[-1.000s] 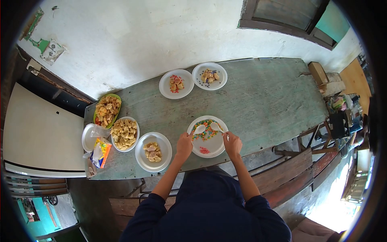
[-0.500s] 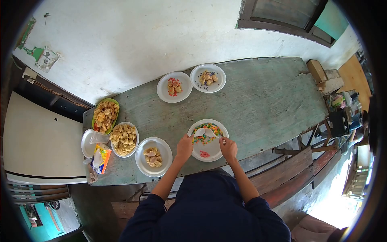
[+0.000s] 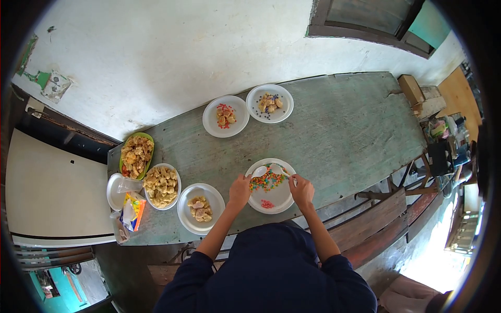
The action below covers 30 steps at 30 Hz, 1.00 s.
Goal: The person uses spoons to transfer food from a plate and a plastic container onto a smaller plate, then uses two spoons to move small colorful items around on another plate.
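Note:
My left hand [image 3: 240,191] is closed on the handle of a white plastic spoon [image 3: 259,171] at the left rim of a white plate [image 3: 279,204]. Its fingers wrap the handle. Closed too, my right hand [image 3: 302,191] grips a second white spoon [image 3: 276,168] at the plate's right side. The two spoon bowls lie a little apart over small multicoloured pieces [image 3: 269,182] in the far half of the plate. Nearer to me, a small pink cluster [image 3: 267,204] sits separately on the same plate.
Left of my hands stand a plate of several lumpy pieces [image 3: 200,209], a fuller plate [image 3: 160,186], a green dish of fried food [image 3: 136,155] and a tissue pack [image 3: 133,211]. Two plates with coloured bits, one red [image 3: 226,116] and one dark [image 3: 270,103], sit near the wall.
My right hand has shifted slightly right, and its spoon bowl has moved away from the left one. The left hand stays near the rim. The whole view has tilted slightly.

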Tool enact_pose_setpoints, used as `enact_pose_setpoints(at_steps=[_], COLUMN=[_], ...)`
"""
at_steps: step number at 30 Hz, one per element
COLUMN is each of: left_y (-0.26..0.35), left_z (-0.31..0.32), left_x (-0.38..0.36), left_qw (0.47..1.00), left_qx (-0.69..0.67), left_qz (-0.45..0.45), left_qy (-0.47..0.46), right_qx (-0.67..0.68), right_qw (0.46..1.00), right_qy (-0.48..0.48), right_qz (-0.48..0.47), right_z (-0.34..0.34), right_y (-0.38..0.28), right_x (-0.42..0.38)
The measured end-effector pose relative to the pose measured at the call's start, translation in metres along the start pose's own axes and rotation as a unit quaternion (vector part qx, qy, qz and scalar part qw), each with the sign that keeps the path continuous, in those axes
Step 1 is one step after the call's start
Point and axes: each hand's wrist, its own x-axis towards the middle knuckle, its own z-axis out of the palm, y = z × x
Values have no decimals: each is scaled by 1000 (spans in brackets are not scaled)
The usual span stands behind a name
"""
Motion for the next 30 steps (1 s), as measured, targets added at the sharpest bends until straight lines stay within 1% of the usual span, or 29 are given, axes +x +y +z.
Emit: enact_pose_setpoints(at_steps=[1, 4, 13, 20, 22, 26, 30], left_y=[1, 1, -1, 2, 3, 0, 2], left_z=[1, 2, 5, -2, -4, -2, -2], left_x=[1, 5, 8, 3, 1, -1, -8], left_qw=[1000, 1000, 999, 1000, 999, 1000, 1000], left_qx=[3, 21, 30, 3, -15, 14, 28], left_qz=[-6, -8, -7, -13, -5, 10, 3], left_qy=[-9, -13, -17, -6, 31, 13, -7], right_qx=[-11, -7, -35, 15, 11, 31, 3], right_qw=[1000, 999, 995, 999, 998, 998, 999], right_qy=[-4, -23, -85, -51, -50, -42, -42], right_qz=[-27, -46, -25, -3, 26, 26, 19], right_z=[0, -3, -2, 6, 5, 5, -2], right_y=[0, -3, -10, 1, 5, 11, 6], right_x=[2, 6, 20, 14, 13, 8, -1])
